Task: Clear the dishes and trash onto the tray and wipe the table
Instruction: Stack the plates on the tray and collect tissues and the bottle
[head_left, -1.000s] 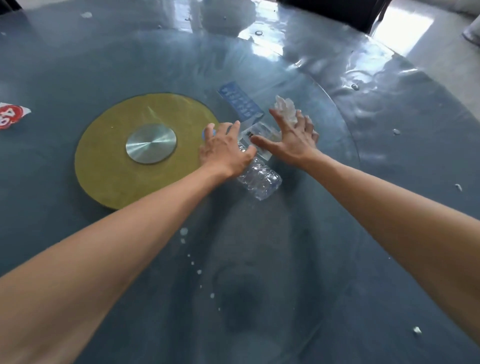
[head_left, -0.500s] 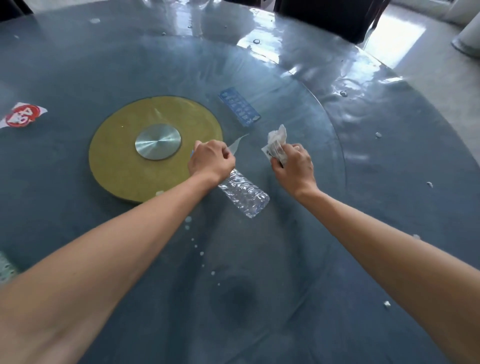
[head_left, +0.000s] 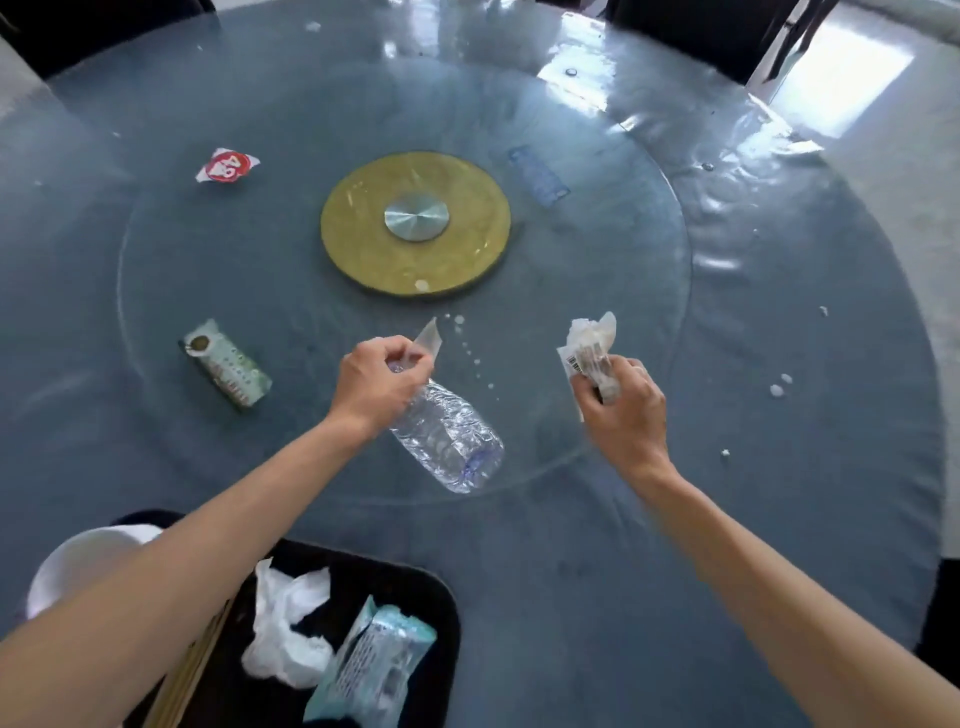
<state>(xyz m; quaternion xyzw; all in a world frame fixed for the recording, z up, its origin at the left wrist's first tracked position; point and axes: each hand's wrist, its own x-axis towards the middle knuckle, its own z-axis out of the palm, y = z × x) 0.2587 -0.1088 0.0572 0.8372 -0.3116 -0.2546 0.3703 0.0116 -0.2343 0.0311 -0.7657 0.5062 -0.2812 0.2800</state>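
Note:
My left hand (head_left: 379, 384) grips the neck of a crumpled clear plastic bottle (head_left: 449, 441), held in the air over the round blue table (head_left: 779, 467), with a scrap of clear film sticking up from the fingers. My right hand (head_left: 621, 410) is closed on a crumpled white wrapper (head_left: 589, 343) with a barcode. The black tray (head_left: 415, 587) sits at the near edge; on it lie a white crumpled napkin (head_left: 285, 634), a pale green wet-wipe pack (head_left: 379, 660) and a white bowl (head_left: 78, 566), partly hidden by my left arm.
A green-and-white carton (head_left: 226, 364) lies left of my left hand. Farther left lies a red-and-white wrapper (head_left: 226, 165). A yellow disc with a metal hub (head_left: 415, 221) marks the centre of the glass turntable. A blue card (head_left: 537, 174) lies beyond it. White crumbs dot the cloth.
Both hands have closed on the bottle and the wrapper, lifted them and pulled back toward me. The view has tilted down, bringing the tray, the carton and more of the table into sight.

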